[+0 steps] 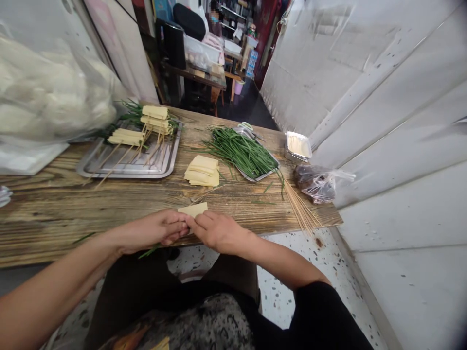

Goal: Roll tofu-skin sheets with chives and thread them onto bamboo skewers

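Observation:
My left hand (160, 231) and my right hand (215, 231) meet at the near edge of the wooden table (73, 204). Both have their fingers curled onto a pale yellow tofu-skin sheet (193, 209) that lies flat on the wood. A few green chive stalks (149, 252) stick out below my left hand. A stack of the same sheets (202, 171) lies further back. Beyond it a tray of chives (241, 153) rests, and loose bamboo skewers (301, 211) lie at the right near the table edge.
A steel tray (127, 163) at the back left holds skewered tofu rolls (155, 119) with chives. A plastic bag (317, 182), a small foil container (298, 146) and scissors (248, 127) sit at the right. White wall panels close the right side. A person sits far back.

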The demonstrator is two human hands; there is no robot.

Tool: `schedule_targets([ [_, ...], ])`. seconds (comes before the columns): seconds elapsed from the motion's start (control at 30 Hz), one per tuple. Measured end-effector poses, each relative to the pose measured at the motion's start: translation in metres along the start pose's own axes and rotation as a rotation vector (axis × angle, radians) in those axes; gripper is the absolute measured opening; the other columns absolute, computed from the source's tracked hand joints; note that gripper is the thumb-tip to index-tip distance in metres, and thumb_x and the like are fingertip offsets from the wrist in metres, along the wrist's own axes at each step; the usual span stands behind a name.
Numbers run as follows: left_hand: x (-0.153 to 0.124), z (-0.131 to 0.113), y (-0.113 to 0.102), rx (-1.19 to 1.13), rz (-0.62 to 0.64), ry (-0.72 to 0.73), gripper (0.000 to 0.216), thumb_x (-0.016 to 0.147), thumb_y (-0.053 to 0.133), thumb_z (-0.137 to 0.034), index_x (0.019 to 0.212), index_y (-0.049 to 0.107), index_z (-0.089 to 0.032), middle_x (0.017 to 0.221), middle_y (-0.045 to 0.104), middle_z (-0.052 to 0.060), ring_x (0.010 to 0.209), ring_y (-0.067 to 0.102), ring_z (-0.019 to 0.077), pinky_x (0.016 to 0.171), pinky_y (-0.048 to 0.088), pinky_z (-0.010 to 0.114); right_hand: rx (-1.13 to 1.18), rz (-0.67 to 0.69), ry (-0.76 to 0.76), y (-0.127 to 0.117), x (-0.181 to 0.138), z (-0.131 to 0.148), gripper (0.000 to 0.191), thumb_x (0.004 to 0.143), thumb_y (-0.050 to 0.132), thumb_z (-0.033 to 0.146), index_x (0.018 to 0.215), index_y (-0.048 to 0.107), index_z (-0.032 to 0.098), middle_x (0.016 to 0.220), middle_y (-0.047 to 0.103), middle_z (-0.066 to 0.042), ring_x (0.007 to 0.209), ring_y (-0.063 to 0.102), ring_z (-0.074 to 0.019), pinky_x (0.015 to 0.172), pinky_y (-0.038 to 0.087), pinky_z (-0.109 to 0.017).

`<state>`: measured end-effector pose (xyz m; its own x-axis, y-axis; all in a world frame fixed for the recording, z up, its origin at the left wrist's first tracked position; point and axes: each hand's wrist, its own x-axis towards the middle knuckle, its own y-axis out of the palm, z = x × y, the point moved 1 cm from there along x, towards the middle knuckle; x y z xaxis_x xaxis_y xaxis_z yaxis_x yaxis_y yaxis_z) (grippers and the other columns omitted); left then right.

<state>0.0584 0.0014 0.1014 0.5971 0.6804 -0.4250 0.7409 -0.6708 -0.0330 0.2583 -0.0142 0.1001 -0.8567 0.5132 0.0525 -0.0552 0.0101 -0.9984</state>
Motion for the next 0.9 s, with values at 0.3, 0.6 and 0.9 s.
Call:
schedule_targets([
  [0.3, 0.003, 0.036, 0.001, 0.459, -0.377, 0.438, 0.053, 0.095, 0.056, -0.069, 0.115, 0.078, -0.025, 0.087, 0.078, 0.006, 0.077, 0.07, 0.022, 0.068, 0.06, 0.032, 0.136, -0.174, 0.017, 0.028, -0.007, -0.026, 0.022, 0.108, 0.05, 0.015, 0.123, 0.066, 0.015, 0.097, 0.069, -0.007, 0.093, 0.063, -0.0184, 0.083, 0.052, -0.028],
  [0.6, 0.002, 0.07, 0.007, 0.894, -0.758, 1.006, 0.027, 0.105, 0.057, -0.023, 0.126, 0.074, -0.026, 0.117, 0.081, 0.006, 0.105, 0.076, 0.0182, 0.095, 0.061, 0.028, 0.259, -0.149, -0.01, 0.05, 0.007, -0.044, 0.025, 0.109, 0.051, 0.017, 0.126, 0.069, 0.018, 0.107, 0.071, -0.008, 0.102, 0.063, -0.0189, 0.088, 0.051, -0.028],
  [0.9, 0.011, 0.076, 0.013, 0.983, -0.743, 1.069, 0.021, 0.101, 0.061, -0.014, 0.118, 0.072, -0.02, 0.107, 0.08, 0.007, 0.099, 0.075, 0.0192, 0.095, 0.06, 0.034, 0.068, -0.184, -0.055, 0.065, -0.004, -0.043, 0.026, 0.112, 0.046, 0.02, 0.123, 0.069, 0.018, 0.105, 0.069, -0.008, 0.094, 0.058, -0.0195, 0.079, 0.047, -0.031],
])
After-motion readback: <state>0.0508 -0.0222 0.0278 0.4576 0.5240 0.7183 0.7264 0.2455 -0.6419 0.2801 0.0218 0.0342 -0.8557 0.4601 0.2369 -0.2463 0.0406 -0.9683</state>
